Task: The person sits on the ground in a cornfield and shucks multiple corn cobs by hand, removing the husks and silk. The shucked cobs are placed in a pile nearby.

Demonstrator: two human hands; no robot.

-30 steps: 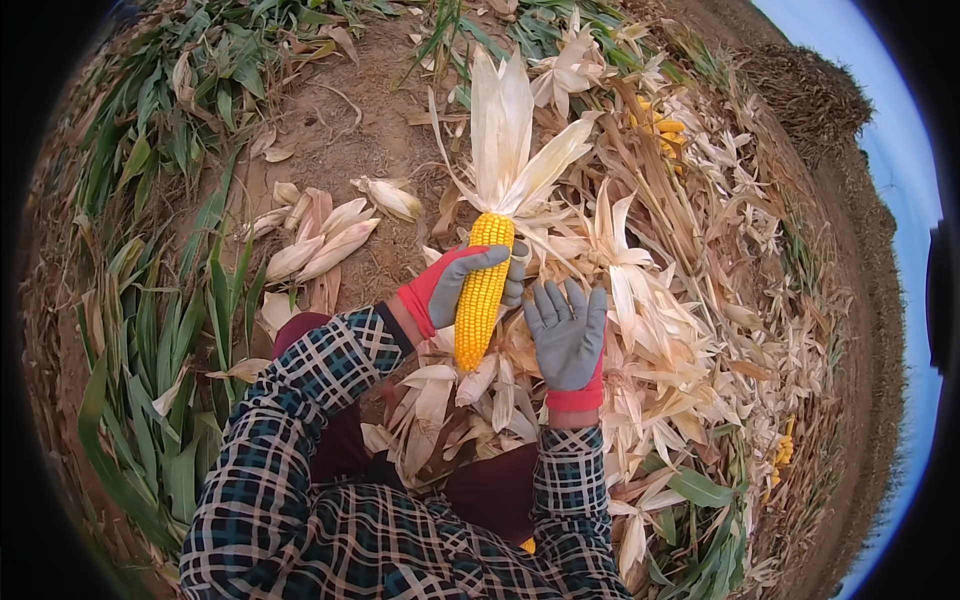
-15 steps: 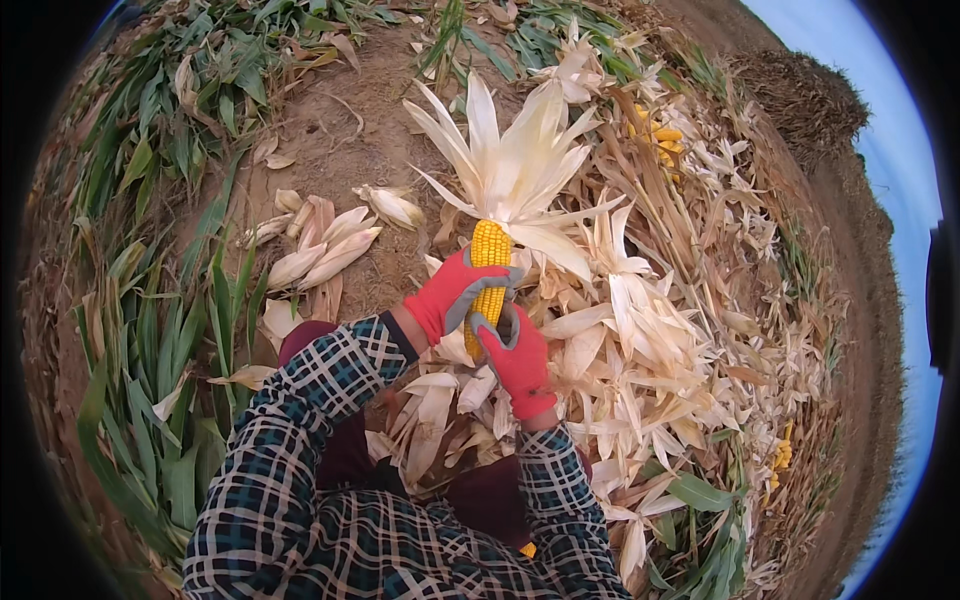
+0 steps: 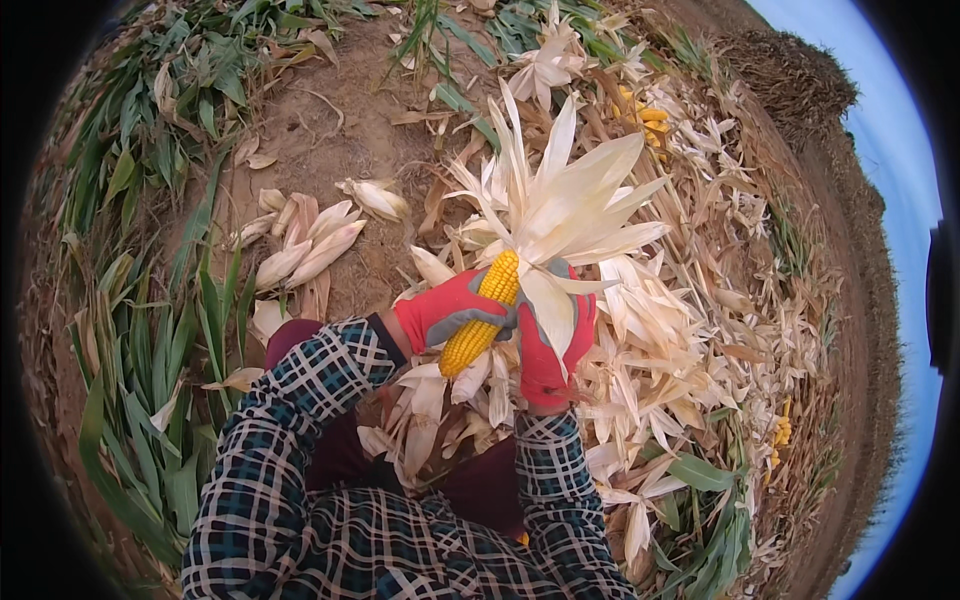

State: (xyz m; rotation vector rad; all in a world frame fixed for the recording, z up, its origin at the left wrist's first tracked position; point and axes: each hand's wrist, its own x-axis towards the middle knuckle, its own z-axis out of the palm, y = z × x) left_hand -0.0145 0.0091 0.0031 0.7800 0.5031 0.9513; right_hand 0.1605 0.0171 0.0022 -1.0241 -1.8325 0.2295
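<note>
A yellow corn cob (image 3: 468, 347) lies tilted in my left hand (image 3: 448, 308), its top leaning up and to the right. The grey-palmed red glove is wrapped round the middle of the cob. Pale dry husk (image 3: 575, 215) fans out from the cob's upper end, peeled back and still attached. My right hand (image 3: 550, 360), in a matching glove, closes round the base of the husk just right of the cob. One husk leaf hangs over this hand and hides part of its fingers.
Loose husks (image 3: 640, 370) pile up to the right. Several unpeeled ears (image 3: 310, 245) lie on bare soil at the left. Yellow cobs (image 3: 645, 115) show at the far right. Green stalks and leaves (image 3: 150, 370) spread along the left side. My knees are below the hands.
My right hand has moved from the cob's lower end up to the husk base. The cob has tilted, its top going rightward, and the husk fan has swung right with it.
</note>
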